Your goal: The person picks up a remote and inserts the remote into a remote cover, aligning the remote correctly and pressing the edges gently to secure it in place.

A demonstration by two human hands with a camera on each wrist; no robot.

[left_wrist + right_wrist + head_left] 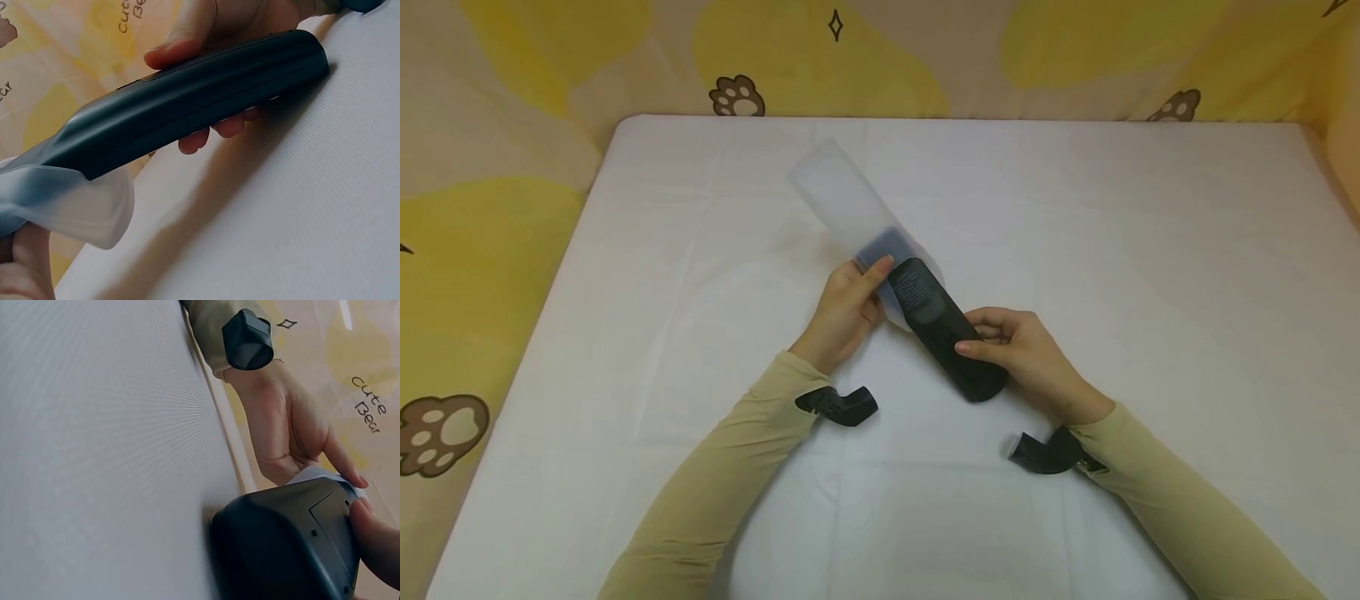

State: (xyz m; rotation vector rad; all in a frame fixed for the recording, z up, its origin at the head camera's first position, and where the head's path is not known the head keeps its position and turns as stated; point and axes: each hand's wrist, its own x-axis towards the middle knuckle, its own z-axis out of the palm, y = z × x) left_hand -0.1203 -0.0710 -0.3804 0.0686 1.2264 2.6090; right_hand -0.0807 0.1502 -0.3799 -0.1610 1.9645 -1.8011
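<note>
A black remote control, its labelled back facing up, slants across the middle of the table. Its far end sits inside a translucent soft cover and shows bluish through it; the rest of the remote is outside. With thumb on top and fingers beneath, my left hand pinches the cover around the remote's covered end. My right hand grips the bare near part of the remote by its side. In the left wrist view the cover's flared edge hangs under the remote. A battery-lid outline shows on the remote in the right wrist view.
A white cloth covers the table. Yellow and beige printed fabric stands behind it and along the left side. Black camera mounts sit on both wrists, over beige sleeves.
</note>
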